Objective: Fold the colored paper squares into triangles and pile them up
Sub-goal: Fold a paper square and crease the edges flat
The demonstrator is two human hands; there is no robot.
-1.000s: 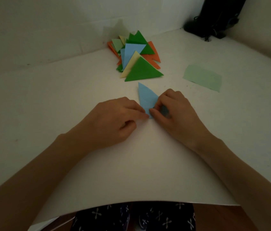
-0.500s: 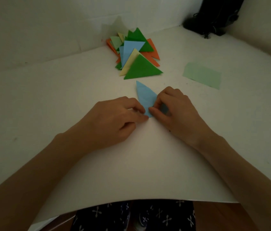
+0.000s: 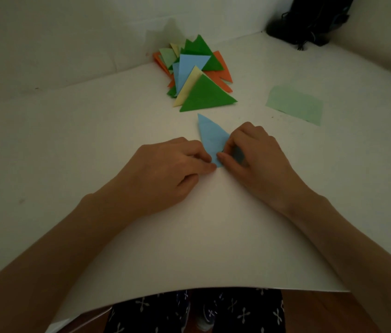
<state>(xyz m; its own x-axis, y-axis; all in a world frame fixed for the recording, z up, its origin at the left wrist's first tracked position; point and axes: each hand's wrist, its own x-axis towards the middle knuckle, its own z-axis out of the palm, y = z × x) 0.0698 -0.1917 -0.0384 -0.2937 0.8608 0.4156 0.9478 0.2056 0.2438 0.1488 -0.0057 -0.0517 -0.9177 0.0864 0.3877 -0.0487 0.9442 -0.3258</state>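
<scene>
Blue paper [image 3: 210, 135]: folded into a narrow pointed shape, flat on the table [image 3: 69, 140], with a faint crease line across it and its tip pointing away from both hands. Its near corner sits right between them, partly hidden under the fingers.

Left hand [image 3: 165, 169]: fingers curled, fingertips holding down the paper's near-left edge, index tip at the near corner. Right hand [image 3: 259, 162]: thumb and index pinch the paper's near-right side (the other fingers are curled over it).

Pile [image 3: 199, 75] of folded triangles in green, blue, yellow and orange lies beyond both hands, just past the blue tip and apart from it. Pale green square [image 3: 295, 104], unfolded, lies flat beyond the right hand and off to its right. A dark object [image 3: 310, 20] sits far beyond the right hand.
</scene>
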